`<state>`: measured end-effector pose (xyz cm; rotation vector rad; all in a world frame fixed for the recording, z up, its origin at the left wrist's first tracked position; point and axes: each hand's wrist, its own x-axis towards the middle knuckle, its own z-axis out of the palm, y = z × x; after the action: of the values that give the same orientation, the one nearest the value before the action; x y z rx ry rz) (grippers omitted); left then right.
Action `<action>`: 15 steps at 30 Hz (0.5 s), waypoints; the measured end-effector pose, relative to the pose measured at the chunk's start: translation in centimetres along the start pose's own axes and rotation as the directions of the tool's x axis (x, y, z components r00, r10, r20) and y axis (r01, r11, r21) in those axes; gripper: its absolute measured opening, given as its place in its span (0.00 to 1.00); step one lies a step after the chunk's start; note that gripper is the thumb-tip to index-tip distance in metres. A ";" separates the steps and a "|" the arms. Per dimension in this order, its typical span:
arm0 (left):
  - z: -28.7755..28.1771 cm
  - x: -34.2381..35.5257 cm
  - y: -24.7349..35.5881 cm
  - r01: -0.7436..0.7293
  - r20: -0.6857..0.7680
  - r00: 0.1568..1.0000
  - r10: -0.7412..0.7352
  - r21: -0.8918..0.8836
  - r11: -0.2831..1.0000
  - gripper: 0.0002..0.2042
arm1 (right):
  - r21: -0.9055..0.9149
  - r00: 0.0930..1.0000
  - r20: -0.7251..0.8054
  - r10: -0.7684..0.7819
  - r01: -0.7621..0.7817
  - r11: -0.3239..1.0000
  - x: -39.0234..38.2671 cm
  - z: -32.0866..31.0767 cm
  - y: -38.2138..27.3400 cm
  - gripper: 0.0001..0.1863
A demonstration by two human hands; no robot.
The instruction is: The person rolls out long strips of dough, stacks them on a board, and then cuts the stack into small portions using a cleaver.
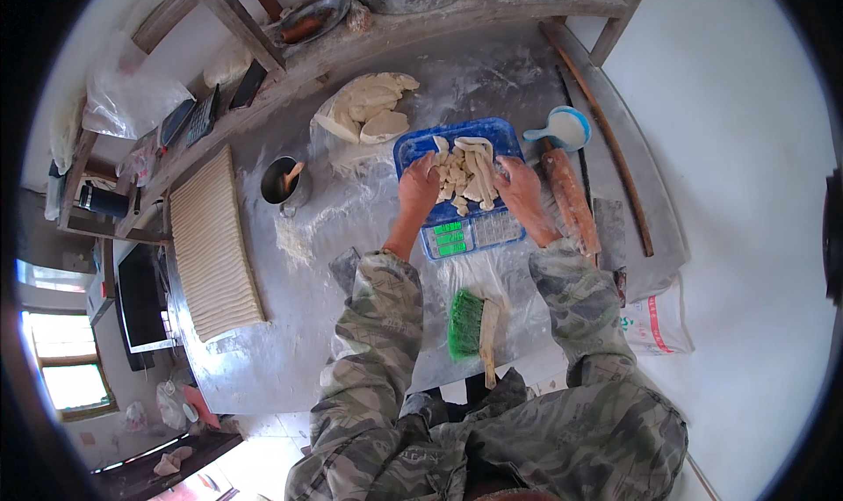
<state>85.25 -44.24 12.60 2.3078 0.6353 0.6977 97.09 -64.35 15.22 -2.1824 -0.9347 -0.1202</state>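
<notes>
A blue tray [502,130] sits on a digital scale [472,237] whose display glows green. Pale dough pieces [455,174] lie heaped in the tray, with a longer folded dough strip [479,169] along their right side. My left hand [419,187] is over the tray's left part, fingers curled in against the dough pieces. Opposite it, my right hand [520,189] reaches over the right rim, its bent fingertips meeting the side of the dough strip. What exactly the fingertips of either hand grip is hidden.
A large dough mass [367,106] lies behind the tray. Left are a metal mug [286,185] with a wooden-handled tool and a ridged pale sheet [215,246]. Right are a blue-handled scoop [566,129], a rolling pin [571,198] and a long stick [615,150]. A green brush [467,324] lies in front.
</notes>
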 end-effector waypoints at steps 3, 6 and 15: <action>-1.1 0.1 0.0 0.037 -0.008 0.999 -0.037 -0.051 0.998 0.18 | 0.039 0.998 -0.065 -0.014 0.017 0.999 -1.1 -1.1 0.8 0.18; -2.4 -1.7 -0.4 0.114 -0.018 0.993 -0.117 -0.129 0.985 0.17 | 0.110 0.994 -0.105 0.035 -0.023 0.994 -4.7 -2.1 1.5 0.19; -6.4 -14.2 -1.7 0.383 -0.001 0.906 -0.422 -0.421 0.823 0.15 | 0.316 0.980 -0.021 0.199 -0.182 0.931 -15.0 -2.6 -2.5 0.21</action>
<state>70.30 -48.72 11.26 1.6838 0.8938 0.6626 85.01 -73.79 13.33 -1.9502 -0.6570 0.0614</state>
